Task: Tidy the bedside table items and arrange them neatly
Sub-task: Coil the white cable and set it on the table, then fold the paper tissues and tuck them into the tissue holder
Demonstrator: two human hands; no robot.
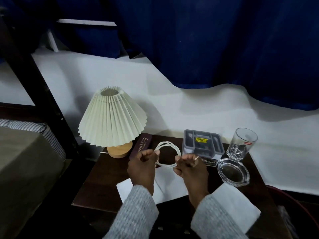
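You are mid-task: your left hand [141,165] and right hand [188,167] pinch the coiled white cable [167,154], fingers clamped on it, not yet set on the bedside table [96,183].

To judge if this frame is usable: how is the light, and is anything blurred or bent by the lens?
Head view: dim light, the dark table nearly lost in shadow; the white cord pinched by left hand and right hand is pale and sharp enough; the grey sleeves at the bottom edge look soft; the wide lens slants the bed post.
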